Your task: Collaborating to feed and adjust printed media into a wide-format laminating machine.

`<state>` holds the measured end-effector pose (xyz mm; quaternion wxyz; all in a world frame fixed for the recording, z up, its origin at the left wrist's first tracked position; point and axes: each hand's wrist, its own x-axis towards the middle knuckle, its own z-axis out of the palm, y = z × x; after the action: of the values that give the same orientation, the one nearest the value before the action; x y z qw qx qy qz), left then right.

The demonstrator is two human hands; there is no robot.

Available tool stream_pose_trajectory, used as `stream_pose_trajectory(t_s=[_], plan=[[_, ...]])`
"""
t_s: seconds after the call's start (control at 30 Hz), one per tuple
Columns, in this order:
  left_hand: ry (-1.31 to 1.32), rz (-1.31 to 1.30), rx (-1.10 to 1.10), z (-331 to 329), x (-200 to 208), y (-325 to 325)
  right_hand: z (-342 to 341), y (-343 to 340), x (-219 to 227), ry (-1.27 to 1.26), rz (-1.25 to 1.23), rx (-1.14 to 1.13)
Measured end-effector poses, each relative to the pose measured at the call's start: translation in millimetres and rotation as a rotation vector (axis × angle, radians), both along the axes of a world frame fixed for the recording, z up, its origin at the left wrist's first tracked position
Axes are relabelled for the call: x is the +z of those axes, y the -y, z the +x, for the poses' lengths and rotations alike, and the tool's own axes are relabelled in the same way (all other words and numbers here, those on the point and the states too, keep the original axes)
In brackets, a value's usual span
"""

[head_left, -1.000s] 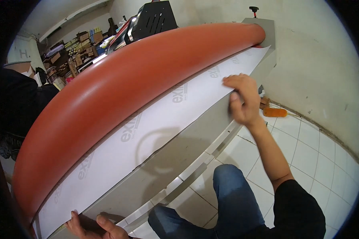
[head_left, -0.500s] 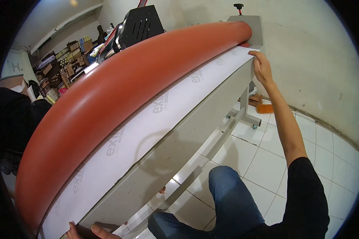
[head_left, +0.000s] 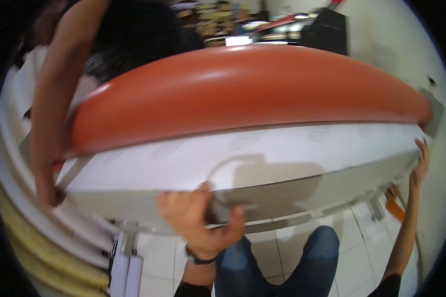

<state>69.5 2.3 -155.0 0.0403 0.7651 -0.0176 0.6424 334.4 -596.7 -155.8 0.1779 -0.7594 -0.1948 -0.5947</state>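
Shifted since the earlier frame: left hand (head_left: 195, 218) up from the lower corner to mid front edge of the white sheet (head_left: 262, 158), fingers clenched around that edge. Right hand (head_left: 421, 166) pressed open-fingered against the sheet's far right end, below the red roller (head_left: 243, 94). Another person's arm (head_left: 52, 119) now reaching down beyond, at left.

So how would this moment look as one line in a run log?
left hand: grips white sheet front edge | right hand: at sheet's far right end | orange roller: above sheet | another person's arm: at left end
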Motion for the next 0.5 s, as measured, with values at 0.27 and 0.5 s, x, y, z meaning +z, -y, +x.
stream_pose_trajectory(t_s=[0.27, 0.5], plan=[[0.121, -0.021, -0.055, 7, 0, 1, -115, -229, 17, 0.037, -0.318, 0.141], [0.162, 0.017, -0.076, -3, 11, 9, -163, -247, -110, -0.556, -0.513, 0.556]])
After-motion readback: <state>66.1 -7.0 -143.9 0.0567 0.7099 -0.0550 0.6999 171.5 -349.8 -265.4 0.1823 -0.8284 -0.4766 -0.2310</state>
